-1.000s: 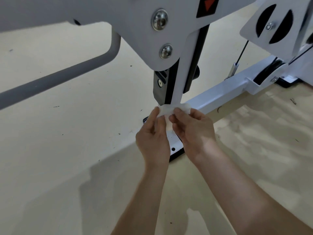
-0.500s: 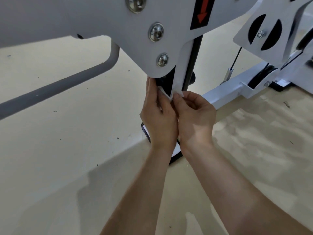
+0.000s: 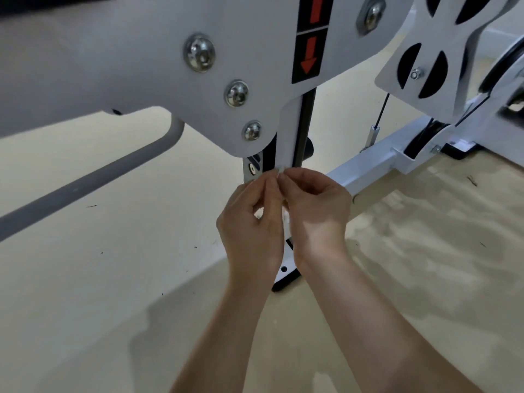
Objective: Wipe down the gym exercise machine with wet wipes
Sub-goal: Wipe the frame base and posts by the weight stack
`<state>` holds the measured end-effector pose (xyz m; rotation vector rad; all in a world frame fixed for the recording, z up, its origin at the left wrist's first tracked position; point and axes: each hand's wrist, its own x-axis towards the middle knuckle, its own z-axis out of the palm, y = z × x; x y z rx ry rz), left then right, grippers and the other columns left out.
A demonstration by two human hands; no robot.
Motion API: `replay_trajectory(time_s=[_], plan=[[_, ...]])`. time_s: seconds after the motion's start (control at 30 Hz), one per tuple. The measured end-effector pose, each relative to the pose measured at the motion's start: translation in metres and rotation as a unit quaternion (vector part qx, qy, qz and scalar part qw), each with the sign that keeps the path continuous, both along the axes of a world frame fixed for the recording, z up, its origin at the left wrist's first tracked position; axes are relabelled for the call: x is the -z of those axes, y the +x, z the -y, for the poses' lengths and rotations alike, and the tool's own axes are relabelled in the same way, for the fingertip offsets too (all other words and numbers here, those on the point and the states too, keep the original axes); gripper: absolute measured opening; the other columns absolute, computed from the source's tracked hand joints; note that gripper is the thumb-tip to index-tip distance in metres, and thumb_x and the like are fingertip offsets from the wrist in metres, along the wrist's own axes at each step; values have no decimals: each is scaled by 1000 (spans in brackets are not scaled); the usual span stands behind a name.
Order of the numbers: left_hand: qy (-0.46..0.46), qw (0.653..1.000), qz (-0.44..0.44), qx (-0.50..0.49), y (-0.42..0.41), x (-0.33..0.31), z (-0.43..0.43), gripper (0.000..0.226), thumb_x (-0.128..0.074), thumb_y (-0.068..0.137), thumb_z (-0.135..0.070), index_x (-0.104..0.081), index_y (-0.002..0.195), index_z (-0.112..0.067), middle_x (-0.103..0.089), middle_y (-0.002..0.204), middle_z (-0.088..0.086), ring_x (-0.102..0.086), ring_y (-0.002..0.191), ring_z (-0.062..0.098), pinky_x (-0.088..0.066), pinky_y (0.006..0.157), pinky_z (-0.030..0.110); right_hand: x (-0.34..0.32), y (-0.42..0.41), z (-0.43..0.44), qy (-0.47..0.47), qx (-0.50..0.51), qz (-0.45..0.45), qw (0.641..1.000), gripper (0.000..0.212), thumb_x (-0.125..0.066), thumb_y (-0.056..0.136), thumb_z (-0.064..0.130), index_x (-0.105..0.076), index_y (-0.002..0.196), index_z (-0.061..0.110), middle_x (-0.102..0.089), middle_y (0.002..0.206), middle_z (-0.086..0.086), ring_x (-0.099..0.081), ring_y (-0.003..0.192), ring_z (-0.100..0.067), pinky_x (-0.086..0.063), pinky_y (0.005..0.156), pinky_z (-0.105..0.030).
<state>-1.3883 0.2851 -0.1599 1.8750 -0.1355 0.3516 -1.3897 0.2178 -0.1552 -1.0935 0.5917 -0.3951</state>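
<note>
A white gym machine fills the upper view, with a bolted white plate (image 3: 158, 72) and a white upright post (image 3: 287, 134) below it. My left hand (image 3: 252, 225) and my right hand (image 3: 314, 214) meet side by side at the post, just under the plate. Both pinch a white wet wipe (image 3: 285, 219) wrapped round the post; only small bits of it show between the fingers and between the palms. The post's lower part is hidden behind my hands.
A grey tube handle (image 3: 93, 182) slants across the left. A white base beam (image 3: 368, 168) runs right toward a pulley bracket (image 3: 425, 52) and a thin cable (image 3: 381, 112). The black-edged foot plate (image 3: 285, 275) sits on the beige floor (image 3: 99, 279).
Both hands slid up the post with the wipe from near the base, then came slightly back down; the view has moved closer to the machine.
</note>
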Motion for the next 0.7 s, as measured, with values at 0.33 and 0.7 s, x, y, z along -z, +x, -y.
replay_trajectory(time_s=[0.33,0.7], plan=[[359,924,-15,129,-10,-10,-27,63,-52,73,1,-56,131,-23,-58,120,-6,-56,106,18,-49,81,32,21,9,-10,-156,46,-56,985,15,-70,88,11,-69,88,26,-70,95,5,-65,87,-3,-52,86,-27],[428,892,83,117,-13,-95,-15,41,-44,78,-5,-59,112,-23,-63,107,-5,-57,89,17,-51,72,34,-35,13,-1,-183,79,135,971,17,-64,91,11,-70,105,18,-62,103,11,-57,91,5,-43,81,-6]])
